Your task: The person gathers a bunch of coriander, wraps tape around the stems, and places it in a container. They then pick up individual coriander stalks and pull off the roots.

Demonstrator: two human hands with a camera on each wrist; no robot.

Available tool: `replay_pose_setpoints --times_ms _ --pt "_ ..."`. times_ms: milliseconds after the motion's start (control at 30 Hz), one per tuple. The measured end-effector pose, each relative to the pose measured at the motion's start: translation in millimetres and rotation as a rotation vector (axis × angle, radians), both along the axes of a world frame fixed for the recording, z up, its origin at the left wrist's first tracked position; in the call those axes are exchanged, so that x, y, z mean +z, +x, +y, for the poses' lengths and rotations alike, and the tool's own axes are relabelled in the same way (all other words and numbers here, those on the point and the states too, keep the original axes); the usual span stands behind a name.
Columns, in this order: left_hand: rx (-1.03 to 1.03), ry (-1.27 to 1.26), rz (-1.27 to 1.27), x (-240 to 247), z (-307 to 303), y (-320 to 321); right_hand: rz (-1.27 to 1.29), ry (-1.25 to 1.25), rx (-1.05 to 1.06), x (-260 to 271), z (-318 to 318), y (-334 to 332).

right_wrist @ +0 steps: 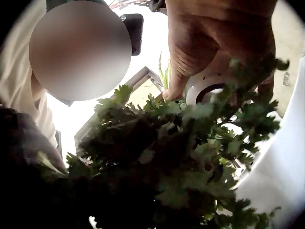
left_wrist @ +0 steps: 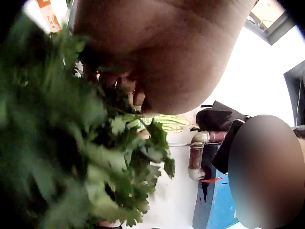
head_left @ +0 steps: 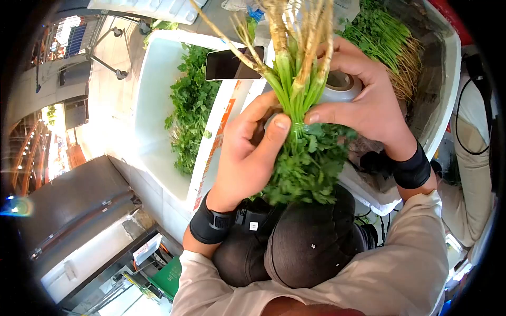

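In the head view a bunch of coriander (head_left: 311, 152) is held upside down, pale roots (head_left: 284, 31) up and leaves toward the lap. My left hand (head_left: 250, 152) grips its stems, the thumb lying across the front. A shiny clear band circles the stems beside that thumb. My right hand (head_left: 363, 97) curls round a roll of clear tape (head_left: 340, 87), its thumb tip at the stems. The right wrist view shows the same tape roll (right_wrist: 202, 93) against the palm, partly behind leaves. Blurred coriander leaves (left_wrist: 52, 138) cover much of the left wrist view.
At left, a white foam box (head_left: 158, 116) contains leafy coriander (head_left: 192, 105). A phone (head_left: 234, 63) with a dark screen lies at its edge. Another foam box (head_left: 448, 79) at right holds more rooted coriander (head_left: 379, 42). A person's legs (head_left: 464, 174) are beyond it.
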State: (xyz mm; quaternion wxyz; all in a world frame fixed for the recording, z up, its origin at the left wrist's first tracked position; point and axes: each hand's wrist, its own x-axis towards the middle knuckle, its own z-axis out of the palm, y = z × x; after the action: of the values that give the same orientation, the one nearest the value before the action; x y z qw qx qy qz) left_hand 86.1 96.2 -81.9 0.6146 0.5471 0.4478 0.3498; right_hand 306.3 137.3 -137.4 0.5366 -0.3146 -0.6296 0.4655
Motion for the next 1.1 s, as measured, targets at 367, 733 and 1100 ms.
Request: replay_pose_setpoints --times_ms 367,733,1100 --pt "-0.055 -0.099 -0.031 0.5 -1.1 -1.0 -0.173 -0.016 0.026 13.2 -2.4 11.2" --pt "-0.028 -0.125 -0.013 -0.5 -3.4 -3.7 -0.081 -0.056 0.071 1.7 0.2 8.1" --pt "-0.014 -0.019 0.014 0.0 -4.9 2.0 -0.201 0.004 0.041 9.3 -5.2 6.2"
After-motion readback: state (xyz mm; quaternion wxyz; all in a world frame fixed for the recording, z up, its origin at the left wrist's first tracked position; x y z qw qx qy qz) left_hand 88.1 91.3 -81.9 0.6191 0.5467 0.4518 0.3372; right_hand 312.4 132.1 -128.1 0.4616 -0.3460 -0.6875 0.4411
